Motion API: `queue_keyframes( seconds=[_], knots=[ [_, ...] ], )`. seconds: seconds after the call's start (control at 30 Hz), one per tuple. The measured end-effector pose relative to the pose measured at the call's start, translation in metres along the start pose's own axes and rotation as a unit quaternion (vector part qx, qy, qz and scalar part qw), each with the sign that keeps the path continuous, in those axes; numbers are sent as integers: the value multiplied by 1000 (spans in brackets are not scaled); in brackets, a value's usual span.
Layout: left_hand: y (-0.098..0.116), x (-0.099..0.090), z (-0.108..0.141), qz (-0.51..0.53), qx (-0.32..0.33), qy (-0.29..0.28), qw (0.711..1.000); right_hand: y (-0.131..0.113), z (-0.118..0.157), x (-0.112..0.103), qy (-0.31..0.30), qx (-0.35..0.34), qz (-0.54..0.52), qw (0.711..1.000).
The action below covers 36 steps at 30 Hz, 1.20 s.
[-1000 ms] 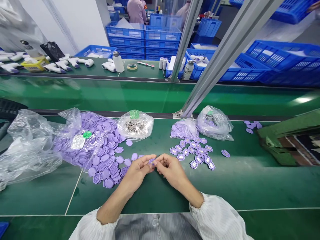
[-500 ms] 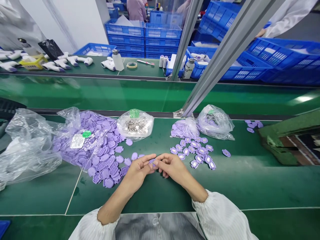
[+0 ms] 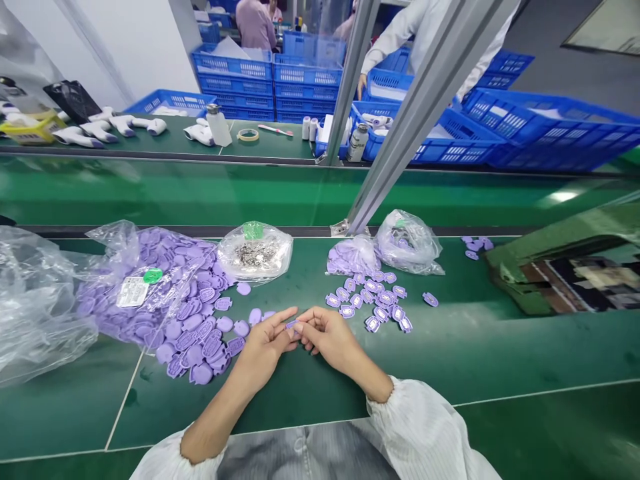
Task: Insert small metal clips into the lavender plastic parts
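The left hand [image 3: 260, 350] and right hand [image 3: 330, 337] rest together above the green belt [image 3: 320, 400], fingertips of both pinching one small lilac piece [image 3: 292, 325] between them. Around them lie two spreads of loose lilac pieces [image 3: 367, 300], too many to count, and four plastic bags [image 3: 255, 253]. Farther off, a co-worker's sleeve [image 3: 395, 33] has just come into view, the hand reaching toward a blue crate [image 3: 385, 83].

Left hand [image 3: 263, 350] and right hand [image 3: 327, 337] pinching a small lilac plastic piece [image 3: 291, 325] over the green surface [image 3: 300, 407], loose lilac pieces [image 3: 193, 320] heaped right alongside!
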<state>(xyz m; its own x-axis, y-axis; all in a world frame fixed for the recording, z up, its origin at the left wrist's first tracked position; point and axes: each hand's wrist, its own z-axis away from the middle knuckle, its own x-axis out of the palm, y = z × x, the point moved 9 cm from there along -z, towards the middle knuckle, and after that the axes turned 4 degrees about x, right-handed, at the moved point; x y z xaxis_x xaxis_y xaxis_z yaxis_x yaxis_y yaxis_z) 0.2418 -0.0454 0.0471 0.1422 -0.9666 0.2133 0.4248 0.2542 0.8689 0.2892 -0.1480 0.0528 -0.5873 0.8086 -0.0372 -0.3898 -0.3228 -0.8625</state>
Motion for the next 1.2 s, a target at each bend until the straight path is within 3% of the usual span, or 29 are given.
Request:
queue_keyframes(
  seconds=[0.13,0.3,0.37,0.43,0.47,0.53,0.6,0.63,0.7,0.77,0.83,0.9,0.97,1.0,1.1,1.13,1.2],
  knots=[
    [-1,5,5,-58,-2,-8,998,-8,8,-17,8,-29,85,996],
    [11,7,27,-199,27,-24,979,-12,11,-79,111,-40,284,952],
    [24,-8,39,-279,56,-7,959,-18,13,-96,149,-46,332,930],
    [43,-38,49,-367,81,55,925,-30,13,-97,162,-69,339,924],
    [54,-57,53,-417,90,105,898,-39,12,-92,161,-90,338,923],
    [79,-92,60,-538,91,217,810,-64,5,-71,157,-142,344,915],
    [96,-109,57,-636,73,268,720,-93,-11,-40,145,-200,361,899],
    [99,-111,52,-671,61,267,689,-107,-23,-22,136,-228,375,888],
    [99,-106,39,-719,39,239,651,-131,-50,9,126,-257,420,861],
    [96,-97,28,-750,30,213,625,-141,-81,33,108,-233,484,837],
    [93,-91,22,-765,35,202,610,-147,-104,44,105,-217,496,834],
    [94,-91,22,-761,49,205,613,-149,-115,49,105,-215,486,841],
    [97,-99,27,-730,62,221,644,-147,-118,50,101,-219,468,850],
    [99,-104,30,-693,72,230,680,-146,-117,48,99,-221,456,857],
    [98,-109,39,-478,115,226,841,-144,-112,39,89,-232,406,879],
    [93,-104,39,-393,122,206,888,-144,-111,35,85,-236,386,888],
    [77,-82,37,-265,111,147,947,-145,-113,29,73,-240,344,905]
  ],
)
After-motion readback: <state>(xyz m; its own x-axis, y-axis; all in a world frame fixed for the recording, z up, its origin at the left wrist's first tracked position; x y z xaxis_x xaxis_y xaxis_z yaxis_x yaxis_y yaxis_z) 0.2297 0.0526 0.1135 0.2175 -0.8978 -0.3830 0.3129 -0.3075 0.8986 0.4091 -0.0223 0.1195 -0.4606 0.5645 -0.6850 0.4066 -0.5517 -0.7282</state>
